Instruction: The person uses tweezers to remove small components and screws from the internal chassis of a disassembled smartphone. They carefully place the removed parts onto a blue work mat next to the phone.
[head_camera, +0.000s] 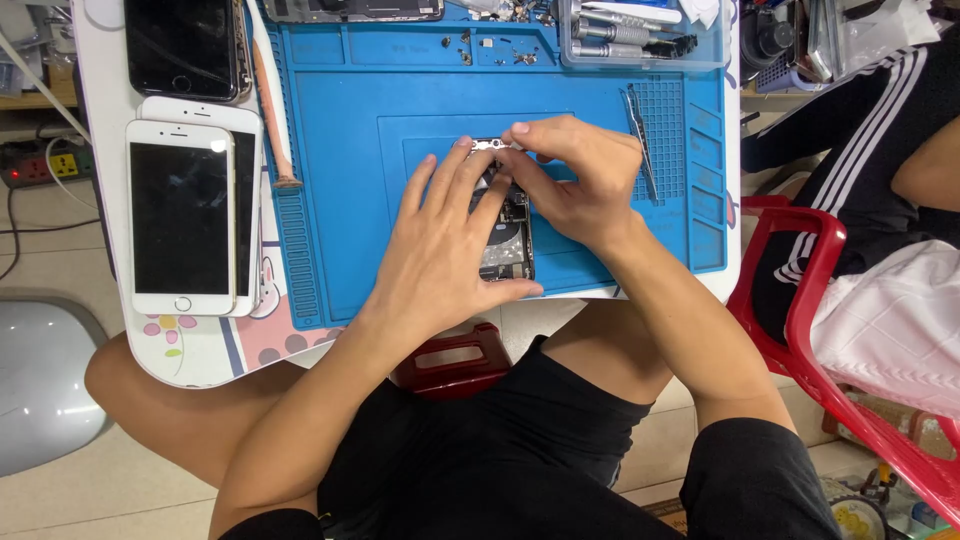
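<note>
**Opened phone under both hands on the blue mat**

Opened phone (508, 235) lies near the middle of the blue work mat (400, 150), which covers most of the small white table (105, 80). Its back or screen is already off: the dark inner parts and a round coil can be seen between the hands. So the opening step looks done, and the work inside seems to be in progress; how many inner parts are already removed, I cannot tell, because the hands hide most of the body.

Left hand (445, 250) lies flat over the phone, fingers spread, thumb pressing along the near edge; it steadies the body and does not close around anything. Right hand (580, 185) comes from the right side, its thumb and forefinger pinched narrow on a small silver part (492, 146) at the far end of the phone.

Along the left edge of the table lie two white phones (185, 215), one upon the other, and a dark phone (185, 45) behind them. Tweezers (637, 140) rest on the mat just beside the right hand. At the far edge, tiny loose screws (495, 50) sit in the mat's compartments, a sign that some were taken out, beside a clear tool box (640, 35).
</note>
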